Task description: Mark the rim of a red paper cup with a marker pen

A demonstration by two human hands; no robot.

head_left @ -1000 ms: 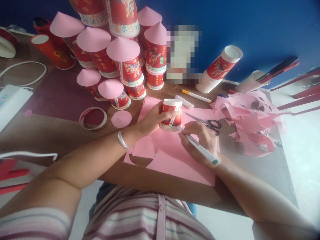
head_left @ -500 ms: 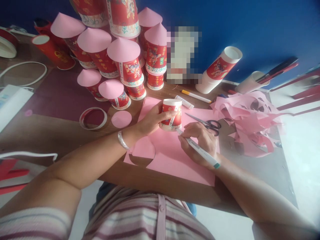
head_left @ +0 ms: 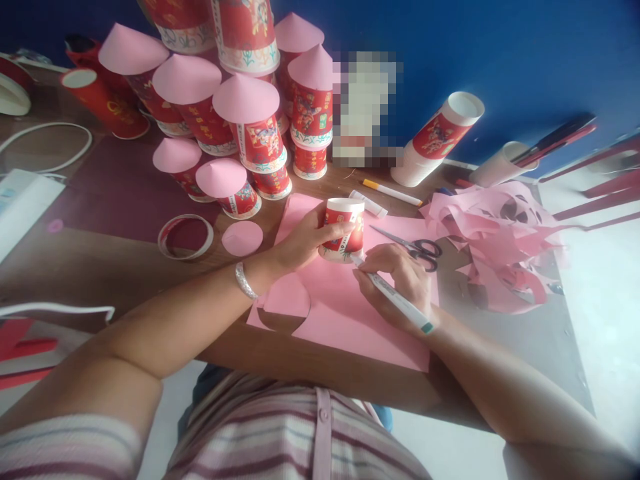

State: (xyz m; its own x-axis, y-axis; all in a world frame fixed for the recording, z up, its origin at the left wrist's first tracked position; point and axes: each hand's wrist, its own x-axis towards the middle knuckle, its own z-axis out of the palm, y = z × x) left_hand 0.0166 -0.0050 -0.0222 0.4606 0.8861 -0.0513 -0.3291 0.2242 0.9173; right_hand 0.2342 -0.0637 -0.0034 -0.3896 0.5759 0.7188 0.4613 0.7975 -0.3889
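My left hand (head_left: 300,241) is wrapped round a red paper cup (head_left: 345,228) that stands upside down on a pink paper sheet (head_left: 350,320). In my right hand (head_left: 400,280) I pinch a white pen (head_left: 395,300) with a green end. Its tip touches the sheet at the cup's rim, on the cup's near right side. A round hole is cut out of the sheet's near left corner, below my left wrist.
A stack of red cups with pink cone tops (head_left: 245,120) stands at the back. Scissors (head_left: 420,250) lie right of the cup, pink paper scraps (head_left: 495,240) further right. A pink paper disc (head_left: 243,238), a cut cup ring (head_left: 185,237) and a glue stick (head_left: 367,203) lie nearby.
The pen tip has slid a little to the left along the cup's rim. My left hand and the cup have stayed in place.
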